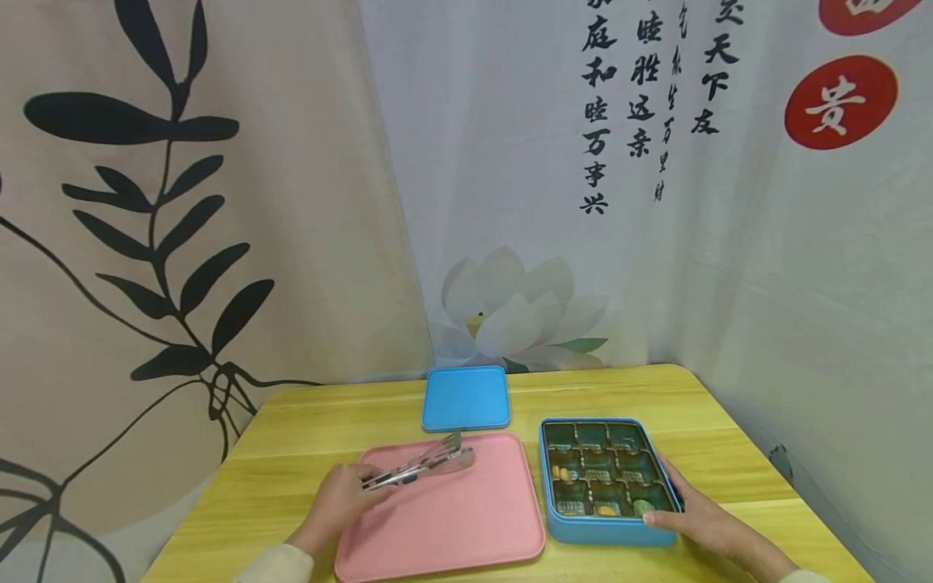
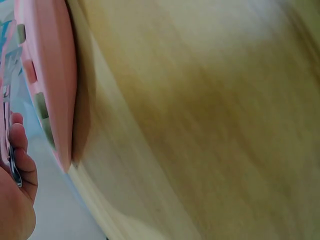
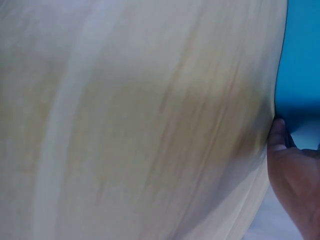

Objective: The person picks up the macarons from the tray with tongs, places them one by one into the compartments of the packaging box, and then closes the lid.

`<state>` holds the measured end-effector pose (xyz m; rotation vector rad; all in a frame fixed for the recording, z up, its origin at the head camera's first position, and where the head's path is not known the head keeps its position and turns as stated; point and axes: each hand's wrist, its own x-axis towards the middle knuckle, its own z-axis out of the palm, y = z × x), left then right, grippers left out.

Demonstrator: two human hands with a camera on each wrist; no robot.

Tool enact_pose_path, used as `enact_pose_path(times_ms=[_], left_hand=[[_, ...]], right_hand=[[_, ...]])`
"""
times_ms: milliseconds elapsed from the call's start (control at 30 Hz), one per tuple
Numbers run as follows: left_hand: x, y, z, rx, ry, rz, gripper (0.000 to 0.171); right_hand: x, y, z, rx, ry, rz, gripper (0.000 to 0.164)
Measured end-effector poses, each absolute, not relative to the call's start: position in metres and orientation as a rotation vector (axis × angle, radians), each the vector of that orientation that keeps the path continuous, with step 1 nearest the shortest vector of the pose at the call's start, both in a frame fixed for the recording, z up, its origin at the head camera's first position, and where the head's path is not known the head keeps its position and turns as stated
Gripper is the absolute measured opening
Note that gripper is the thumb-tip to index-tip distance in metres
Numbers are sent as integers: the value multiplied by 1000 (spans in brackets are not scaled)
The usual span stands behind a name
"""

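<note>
My left hand (image 1: 341, 500) holds a pair of metal tongs (image 1: 419, 470) over the pink tray (image 1: 452, 526). The tongs' ends point to the right and away from me, slightly apart. Curled fingertips (image 2: 20, 137) lie against the tongs' handle in the left wrist view, beside the tray's edge. On the right, a light blue box (image 1: 605, 530) holds a dark insert divided into several compartments. My right hand (image 1: 696, 518) grips its near right corner, thumb on the front rim and fingers along the right side. In the right wrist view, fingers touch the blue wall (image 3: 305, 60) low down.
Small tan pieces (image 1: 560, 472) lie in the box's left middle compartment, a yellow piece (image 1: 607, 510) in the front middle one, a green piece (image 1: 643, 506) in the front right one. A blue lid-like tray (image 1: 466, 398) lies behind the pink tray on the wooden table (image 1: 291, 437). Printed curtains hang behind.
</note>
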<state>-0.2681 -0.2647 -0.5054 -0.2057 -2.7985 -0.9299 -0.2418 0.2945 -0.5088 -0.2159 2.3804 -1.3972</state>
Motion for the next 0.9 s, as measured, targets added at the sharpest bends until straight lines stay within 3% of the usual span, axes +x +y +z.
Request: enact_pose_path(times_ms=[900], left_hand=[[-266,-256,-508,-247,-2764,-969,14]], right_hand=[[-241,294,-508,-215,2325,-1456,104]])
